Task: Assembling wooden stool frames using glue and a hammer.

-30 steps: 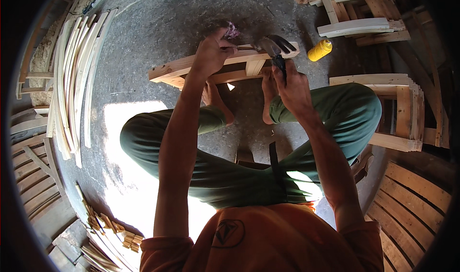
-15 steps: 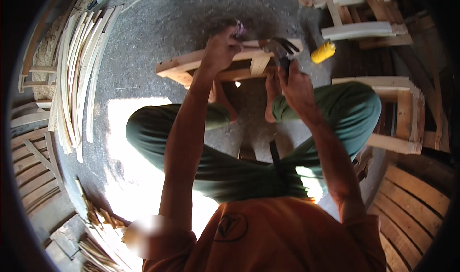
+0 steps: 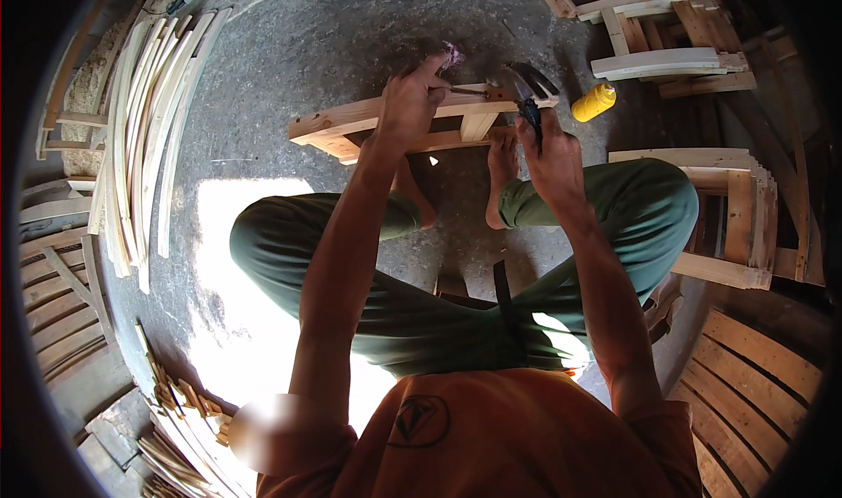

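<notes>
A pale wooden frame (image 3: 346, 117) of bars joined by short crosspieces lies across the floor before my feet. Over its left part my left hand (image 3: 410, 105) is closed around a thin metal rod (image 3: 469, 91), whose far end rests at the upper bar, near a dark spot in the wood. To the right, my right hand (image 3: 554, 152) grips the dark handle of a claw hammer (image 3: 533, 84). The hammer's head is over the right end of the frame, apart from the rod. A purplish-pink tuft (image 3: 453, 56) shows just beyond my left fingers.
A yellow bottle (image 3: 594, 103) lies right of the frame. Long pale wood strips (image 3: 145, 147) are piled at the left. Wooden frames (image 3: 658, 63) and a stack of similar ones (image 3: 737, 217) stand on the right. Slatted wood (image 3: 754, 375) fills the lower right.
The hammer has moved right, away from the rod, along with my right hand. My left hand has shifted slightly right and still holds the rod.
</notes>
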